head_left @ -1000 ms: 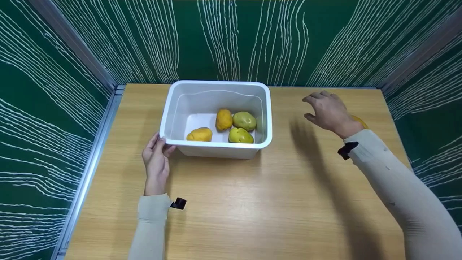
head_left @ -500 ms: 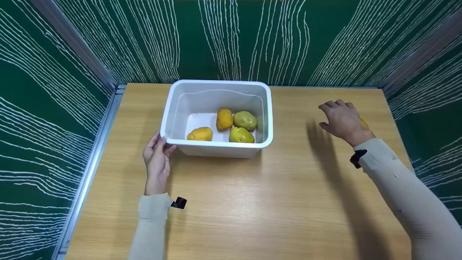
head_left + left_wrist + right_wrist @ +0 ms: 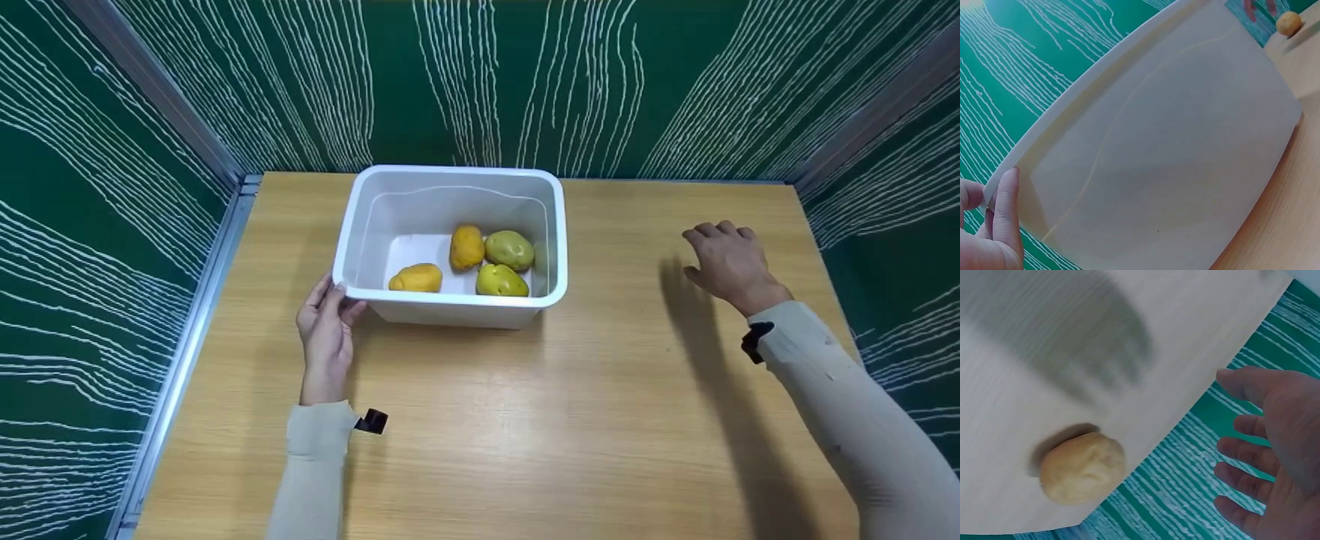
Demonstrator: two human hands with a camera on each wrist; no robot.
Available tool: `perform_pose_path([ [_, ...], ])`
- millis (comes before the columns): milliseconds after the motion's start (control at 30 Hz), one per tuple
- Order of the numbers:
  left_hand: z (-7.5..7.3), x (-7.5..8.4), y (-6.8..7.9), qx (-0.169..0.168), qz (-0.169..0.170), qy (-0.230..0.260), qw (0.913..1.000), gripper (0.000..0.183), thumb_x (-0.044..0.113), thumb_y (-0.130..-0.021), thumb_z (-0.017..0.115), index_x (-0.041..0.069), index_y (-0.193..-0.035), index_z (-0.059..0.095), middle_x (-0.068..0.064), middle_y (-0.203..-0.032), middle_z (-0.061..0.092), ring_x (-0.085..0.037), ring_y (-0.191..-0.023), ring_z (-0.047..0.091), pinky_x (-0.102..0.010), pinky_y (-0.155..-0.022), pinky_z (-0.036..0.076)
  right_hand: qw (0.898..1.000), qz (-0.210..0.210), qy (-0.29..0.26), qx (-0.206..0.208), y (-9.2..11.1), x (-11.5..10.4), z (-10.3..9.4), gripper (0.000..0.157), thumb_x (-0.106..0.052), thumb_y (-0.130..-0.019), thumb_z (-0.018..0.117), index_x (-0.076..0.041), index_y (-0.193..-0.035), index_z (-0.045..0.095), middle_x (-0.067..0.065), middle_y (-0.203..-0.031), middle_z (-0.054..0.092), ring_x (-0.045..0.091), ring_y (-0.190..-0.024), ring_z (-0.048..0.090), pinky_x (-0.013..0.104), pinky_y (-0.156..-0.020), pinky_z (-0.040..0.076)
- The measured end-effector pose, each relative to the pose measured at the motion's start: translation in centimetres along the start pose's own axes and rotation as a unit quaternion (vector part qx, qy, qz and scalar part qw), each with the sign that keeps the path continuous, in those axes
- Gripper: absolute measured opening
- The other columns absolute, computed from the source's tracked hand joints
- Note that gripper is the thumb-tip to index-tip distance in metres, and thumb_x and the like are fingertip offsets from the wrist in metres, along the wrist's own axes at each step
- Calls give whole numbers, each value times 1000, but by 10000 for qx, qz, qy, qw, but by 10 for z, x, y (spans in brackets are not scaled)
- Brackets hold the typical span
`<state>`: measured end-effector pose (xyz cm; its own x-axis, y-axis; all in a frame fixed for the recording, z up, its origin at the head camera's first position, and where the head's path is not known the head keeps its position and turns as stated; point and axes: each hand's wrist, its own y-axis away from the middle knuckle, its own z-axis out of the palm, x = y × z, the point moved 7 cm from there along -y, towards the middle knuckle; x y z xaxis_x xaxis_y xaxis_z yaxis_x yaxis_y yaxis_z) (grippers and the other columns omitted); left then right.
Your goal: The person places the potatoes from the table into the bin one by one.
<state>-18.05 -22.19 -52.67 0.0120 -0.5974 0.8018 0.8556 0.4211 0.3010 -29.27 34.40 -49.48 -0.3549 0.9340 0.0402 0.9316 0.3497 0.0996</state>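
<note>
At the near left corner of a white plastic bin, my left hand grips the rim between thumb and fingers. Inside the bin lie two yellow lumpy, potato-like pieces and two green ones, a plain green piece and a brighter yellow-green piece. My right hand hovers over the right side of the table with its fingers spread and nothing in them. Beneath it, a yellow potato-like piece sits on the table, hidden by the hand and arm in the head view.
Green panels with white streaks stand behind and on both sides of the wooden table. A metal rail runs along the table's left edge. Each wrist wears a small black camera, such as the right wrist's camera.
My right hand has moved right and toward me, now covering the loose yellow piece in the head view. The left hand, the bin and the pieces in it stay as they were.
</note>
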Motion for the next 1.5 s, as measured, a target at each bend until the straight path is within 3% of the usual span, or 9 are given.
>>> perform_pose_path([
  [733,0,0,1,74,-35,-8,10000,49,-6,-106,51,-9,-154,42,-17,-138,54,-14,-80,70,-18,-70,68,9953,894,-301,-235,20,54,26,66,-17,-92,77,12,-142,46,42,-138,48,61,-124,43,83,-104,43],
  [1200,-1,1,0,83,-42,-129,9999,48,-5,-107,51,-8,-154,44,-18,-137,55,-16,-84,71,-19,-74,68,9889,1335,-477,-442,25,71,41,75,-20,-92,80,14,-145,39,44,-136,45,62,-125,42,83,-107,41],
  [1500,-1,1,1,77,-43,-89,9999,47,-6,-107,51,-8,-153,44,-19,-139,55,-16,-82,72,-19,-74,68,9827,1570,-942,-280,30,82,48,69,-13,-96,75,13,-146,35,44,-137,41,61,-119,37,85,-107,37],
])
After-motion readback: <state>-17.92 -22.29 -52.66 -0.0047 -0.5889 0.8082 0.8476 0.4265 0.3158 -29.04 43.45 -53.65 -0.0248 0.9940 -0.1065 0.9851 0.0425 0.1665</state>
